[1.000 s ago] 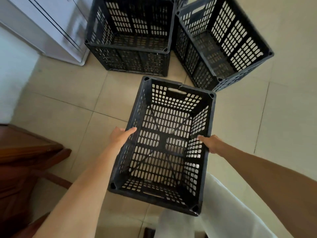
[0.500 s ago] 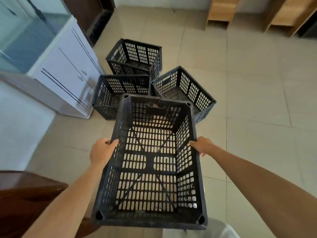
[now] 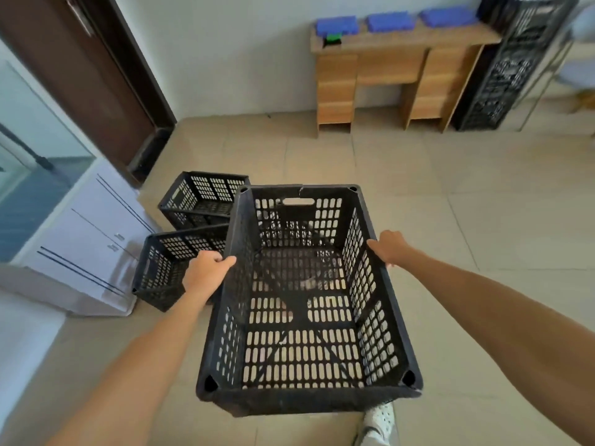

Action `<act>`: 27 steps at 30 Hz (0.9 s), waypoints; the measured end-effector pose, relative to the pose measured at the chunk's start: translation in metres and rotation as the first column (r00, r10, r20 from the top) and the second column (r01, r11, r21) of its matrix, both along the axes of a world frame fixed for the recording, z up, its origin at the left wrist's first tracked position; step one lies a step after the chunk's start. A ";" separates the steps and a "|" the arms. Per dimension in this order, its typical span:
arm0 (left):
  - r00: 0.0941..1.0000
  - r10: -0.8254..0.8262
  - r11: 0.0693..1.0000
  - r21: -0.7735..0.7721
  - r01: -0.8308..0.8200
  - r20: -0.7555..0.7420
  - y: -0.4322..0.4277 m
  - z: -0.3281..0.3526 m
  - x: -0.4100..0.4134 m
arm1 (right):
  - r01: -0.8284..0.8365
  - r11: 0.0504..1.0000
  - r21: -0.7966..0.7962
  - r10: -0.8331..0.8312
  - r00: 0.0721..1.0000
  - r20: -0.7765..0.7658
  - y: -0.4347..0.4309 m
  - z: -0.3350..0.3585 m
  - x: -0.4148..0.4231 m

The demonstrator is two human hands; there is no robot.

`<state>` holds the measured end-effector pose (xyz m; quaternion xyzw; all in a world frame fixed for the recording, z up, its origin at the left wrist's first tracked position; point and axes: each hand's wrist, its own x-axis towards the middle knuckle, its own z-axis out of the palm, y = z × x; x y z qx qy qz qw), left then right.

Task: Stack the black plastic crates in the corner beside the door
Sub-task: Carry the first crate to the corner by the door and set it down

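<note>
We grip the crate (image 3: pixel 306 397) by its side rims, left hand (image 3: pixel 206 273) and right hand (image 3: pixel 391 249); right fingertips hidden, seemingly curled outside.

- The carried crate (image 3: pixel 306 300) is filling the centre of the frame, open side up and empty, with slotted walls and base. The left hand (image 3: pixel 206 272) and right hand (image 3: pixel 391 247) are gripping its long side rims.
- A second crate (image 3: pixel 170 268) is sitting upright on the tiles at middle left, partly hidden behind the carried one.
- A third crate (image 3: pixel 203 197) is sitting upright just above it in the frame.
- A tall crate stack (image 3: pixel 512 59) is standing at the upper right.
</note>
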<state>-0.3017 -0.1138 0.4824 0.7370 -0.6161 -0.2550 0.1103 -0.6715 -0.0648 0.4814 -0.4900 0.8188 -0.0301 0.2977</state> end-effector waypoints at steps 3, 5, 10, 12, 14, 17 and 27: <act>0.999 -0.042 0.999 -0.026 0.042 0.009 -0.026 0.024 -0.067 | 0.008 1.000 -0.027 -0.009 0.999 -0.048 -0.015 0.016 -0.065; 0.998 -0.061 0.997 -0.051 0.062 0.017 -0.042 0.037 -0.109 | 0.028 0.999 -0.046 -0.030 0.998 -0.060 -0.027 0.026 -0.106; 0.993 -0.115 0.987 -0.107 0.117 0.021 -0.088 0.063 -0.193 | 0.072 0.990 -0.125 -0.081 0.994 -0.069 -0.063 0.053 -0.192; 0.993 -0.118 0.987 -0.109 0.120 0.020 -0.106 0.073 -0.219 | 0.081 0.986 -0.148 -0.091 0.994 -0.063 -0.080 0.066 -0.218; 0.990 -0.138 0.983 -0.120 0.139 0.018 -0.131 0.083 -0.244 | 0.091 0.982 -0.167 -0.105 0.991 -0.078 -0.105 0.078 -0.243; 0.986 -0.164 0.976 -0.139 0.166 0.022 -0.170 0.091 -0.268 | 0.057 0.980 -0.189 -0.081 0.990 -0.120 -0.145 0.089 -0.269; 0.968 -0.249 0.968 -0.020 0.250 0.037 -0.337 0.087 -0.326 | 0.074 0.978 -0.193 -0.107 0.980 -0.169 -0.307 0.077 -0.333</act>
